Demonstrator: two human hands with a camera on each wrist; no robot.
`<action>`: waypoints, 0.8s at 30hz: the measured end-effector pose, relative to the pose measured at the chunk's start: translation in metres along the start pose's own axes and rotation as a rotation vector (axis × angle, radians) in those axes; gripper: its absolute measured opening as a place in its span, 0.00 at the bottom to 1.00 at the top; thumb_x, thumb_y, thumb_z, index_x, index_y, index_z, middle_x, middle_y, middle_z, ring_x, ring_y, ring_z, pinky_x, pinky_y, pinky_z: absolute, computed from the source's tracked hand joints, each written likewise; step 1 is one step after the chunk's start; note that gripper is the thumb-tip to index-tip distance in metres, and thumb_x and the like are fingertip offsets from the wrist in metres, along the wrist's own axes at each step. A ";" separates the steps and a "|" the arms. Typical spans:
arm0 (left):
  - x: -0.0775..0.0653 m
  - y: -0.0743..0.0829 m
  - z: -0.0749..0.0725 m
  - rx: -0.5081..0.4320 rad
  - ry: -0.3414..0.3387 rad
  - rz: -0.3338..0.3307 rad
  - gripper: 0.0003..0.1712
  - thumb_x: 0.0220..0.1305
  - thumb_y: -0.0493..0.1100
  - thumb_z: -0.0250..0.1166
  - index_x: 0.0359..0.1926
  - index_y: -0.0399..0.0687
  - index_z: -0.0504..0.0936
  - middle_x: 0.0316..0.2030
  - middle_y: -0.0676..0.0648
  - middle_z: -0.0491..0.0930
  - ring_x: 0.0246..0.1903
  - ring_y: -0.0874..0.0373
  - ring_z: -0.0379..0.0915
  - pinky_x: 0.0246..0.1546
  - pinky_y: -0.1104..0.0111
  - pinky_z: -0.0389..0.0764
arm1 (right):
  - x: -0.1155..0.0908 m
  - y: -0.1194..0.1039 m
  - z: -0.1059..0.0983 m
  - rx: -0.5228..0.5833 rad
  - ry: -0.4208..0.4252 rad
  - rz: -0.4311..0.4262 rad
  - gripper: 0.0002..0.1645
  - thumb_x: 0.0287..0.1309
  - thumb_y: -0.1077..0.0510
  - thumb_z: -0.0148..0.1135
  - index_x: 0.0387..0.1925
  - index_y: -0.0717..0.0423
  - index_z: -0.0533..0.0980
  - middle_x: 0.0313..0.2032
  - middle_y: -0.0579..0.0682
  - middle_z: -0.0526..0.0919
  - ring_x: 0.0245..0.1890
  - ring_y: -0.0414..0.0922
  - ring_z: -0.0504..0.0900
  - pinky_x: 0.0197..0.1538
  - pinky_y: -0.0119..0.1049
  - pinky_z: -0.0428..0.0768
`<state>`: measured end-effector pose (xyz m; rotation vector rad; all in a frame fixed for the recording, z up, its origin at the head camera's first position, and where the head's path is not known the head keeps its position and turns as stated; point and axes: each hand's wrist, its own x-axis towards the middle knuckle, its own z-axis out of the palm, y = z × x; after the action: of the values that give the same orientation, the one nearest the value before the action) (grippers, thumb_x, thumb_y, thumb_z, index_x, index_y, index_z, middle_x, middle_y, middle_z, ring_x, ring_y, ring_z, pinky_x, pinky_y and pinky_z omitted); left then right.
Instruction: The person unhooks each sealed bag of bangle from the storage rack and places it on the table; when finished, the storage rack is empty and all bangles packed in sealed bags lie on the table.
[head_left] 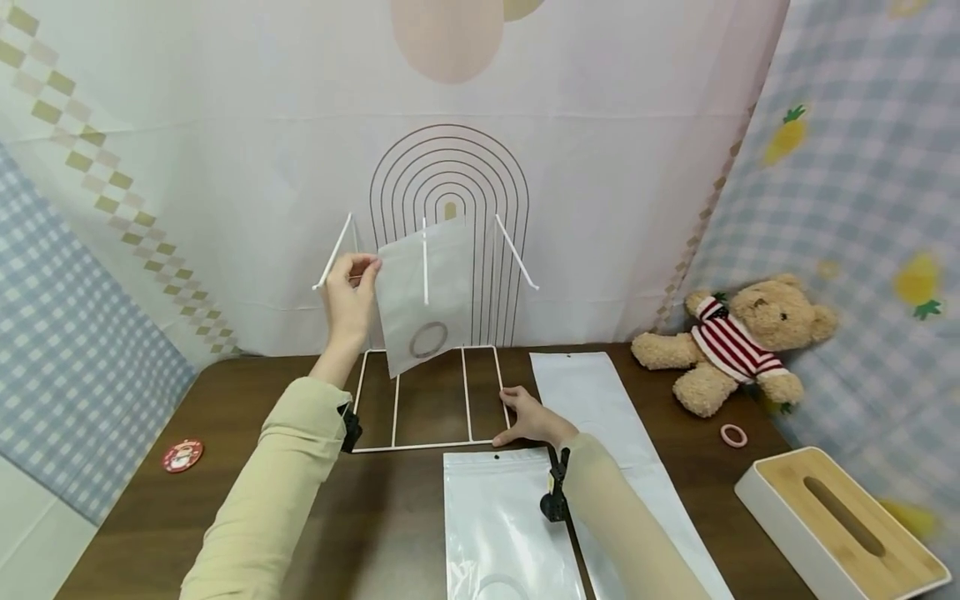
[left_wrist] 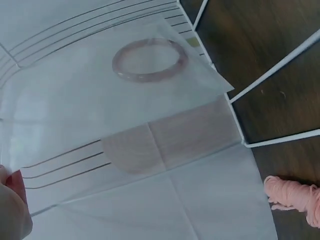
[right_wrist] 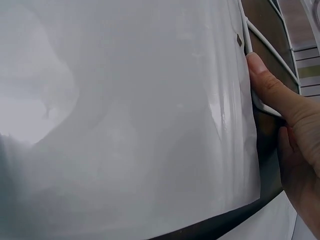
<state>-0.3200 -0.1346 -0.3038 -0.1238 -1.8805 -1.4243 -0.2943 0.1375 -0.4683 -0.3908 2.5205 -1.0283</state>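
I see the left hand [head_left: 349, 298] pinching a rectangular frosted-plastic bag [head_left: 442, 287] at its ten-o'clock edge, the half-curled right hand [head_left: 534, 418] gripping a white, rectangular wire rack [head_left: 432, 446] at its four-o'clock corner

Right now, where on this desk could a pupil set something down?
Bare tabletop shows in front of the white wire rack, between the left sleeve and the glossy zip pouch, and between that sleeve and the round red badge. It is crowded at the rack's right: the right hand, white packaging, teddy bear.
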 end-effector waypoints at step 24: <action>-0.060 0.051 -0.065 -0.385 -0.258 -0.336 0.07 0.54 0.34 0.65 0.27 0.51 0.80 0.25 0.59 0.80 0.27 0.70 0.76 0.31 0.82 0.78 | 0.005 0.004 -0.001 -0.007 0.029 -0.059 0.39 0.40 0.58 0.73 0.57 0.61 0.69 0.62 0.60 0.58 0.64 0.55 0.59 0.64 0.52 0.62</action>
<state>-0.2200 -0.1501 -0.2951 -0.1921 -1.8675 -2.0803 -0.2994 0.1389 -0.4721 -0.4583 2.5535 -1.0545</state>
